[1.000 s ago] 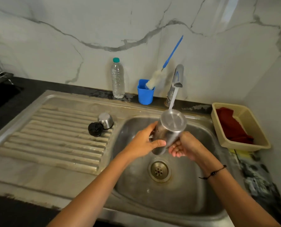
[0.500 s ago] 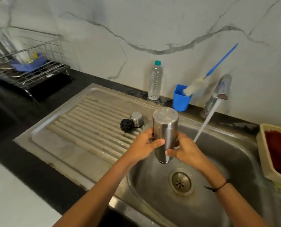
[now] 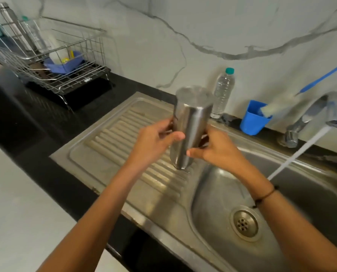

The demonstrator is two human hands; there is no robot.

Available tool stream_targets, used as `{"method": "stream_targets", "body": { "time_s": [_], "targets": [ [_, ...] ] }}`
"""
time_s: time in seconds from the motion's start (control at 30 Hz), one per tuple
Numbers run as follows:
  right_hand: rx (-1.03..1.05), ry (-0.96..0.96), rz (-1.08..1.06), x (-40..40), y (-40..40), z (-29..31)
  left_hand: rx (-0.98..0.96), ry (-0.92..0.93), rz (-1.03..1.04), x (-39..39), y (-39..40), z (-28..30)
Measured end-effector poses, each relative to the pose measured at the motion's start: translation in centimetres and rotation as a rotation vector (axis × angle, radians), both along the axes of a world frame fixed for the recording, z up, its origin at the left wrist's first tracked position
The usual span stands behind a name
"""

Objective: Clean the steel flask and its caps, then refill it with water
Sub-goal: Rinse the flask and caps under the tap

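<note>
White marble-patterned wall panels with grey veins back a black countertop (image 3: 36, 146) that carries a stainless steel sink (image 3: 212, 238) with a ribbed draining board (image 3: 112, 134) on its left side. Over the inner edge of that board, near the middle of the view, the steel flask (image 3: 189, 130) is held upside down and nearly upright, its flat base towards the camera and its mouth pointing down at the ridges; whether the mouth touches them cannot be told. The left hand (image 3: 153, 143) grips the flask from 9 o'clock, thumb laid across the front of the body and fingers curled behind. The right hand (image 3: 216, 150) grips it from 3 o'clock, thumb on the front lower down, fingers wrapped round the back; a dark cord bracelet (image 3: 265, 196) sits on that wrist.

At 3 o'clock from the flask the tap (image 3: 318, 114) runs, its stream (image 3: 299, 154) slanting down into the basin, well apart from the flask. The round drain strainer (image 3: 244, 223) lies at 5 o'clock. Just behind the flask, at 1 o'clock, stands a clear plastic bottle (image 3: 222, 93) with a teal cap. Beside it to the right a blue cup (image 3: 253, 118) holds a bottle brush (image 3: 277, 107) with a blue handle, leaning right. At 10 o'clock, far back on the counter, a wire dish rack (image 3: 51, 63) holds a blue tray and blurred items.
</note>
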State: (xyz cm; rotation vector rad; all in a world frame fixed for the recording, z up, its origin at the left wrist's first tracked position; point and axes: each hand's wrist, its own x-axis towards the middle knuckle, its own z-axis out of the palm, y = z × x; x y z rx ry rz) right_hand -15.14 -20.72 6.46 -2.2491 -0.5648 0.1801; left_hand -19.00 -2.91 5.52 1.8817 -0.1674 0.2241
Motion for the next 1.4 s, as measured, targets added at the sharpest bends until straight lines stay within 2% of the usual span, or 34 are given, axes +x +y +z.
{"method": "stream_targets", "body": {
  "time_s": [0.1,0.27,0.47,0.73,1.13,1.2,1.3,1.33,1.4],
  "targets": [
    [-0.004,-0.046,0.050,2.4,5.2,-0.2,0.036,-0.009,0.052,0.9,4.7,0.6],
    [-0.001,-0.014,0.082,5.1,12.7,-2.1,0.066,-0.019,0.151,1.6,10.6,-0.4],
    [-0.049,0.041,0.122,6.1,16.7,-4.7,0.043,0.032,0.185,1.8,14.2,-2.9],
    [-0.057,0.076,0.115,6.5,17.7,-5.3,0.025,0.039,0.160,2.2,15.1,-3.8],
    [-0.108,0.116,0.192,7.0,17.8,-4.5,0.065,0.178,0.236,2.3,15.0,-4.3],
    [-0.087,0.128,0.183,7.1,17.5,-4.1,0.083,0.170,0.334,2.0,14.5,-4.4],
    [-0.116,0.114,0.162,7.4,15.9,-3.2,0.069,0.066,0.653,0.4,13.0,-5.3],
    [-0.143,0.089,0.153,7.6,15.0,-2.9,0.051,0.051,0.698,-0.4,12.3,-5.8],
    [-0.245,-0.010,0.127,8.2,12.7,-2.7,0.059,0.083,0.662,-2.0,10.1,-6.9]
  ]
}}
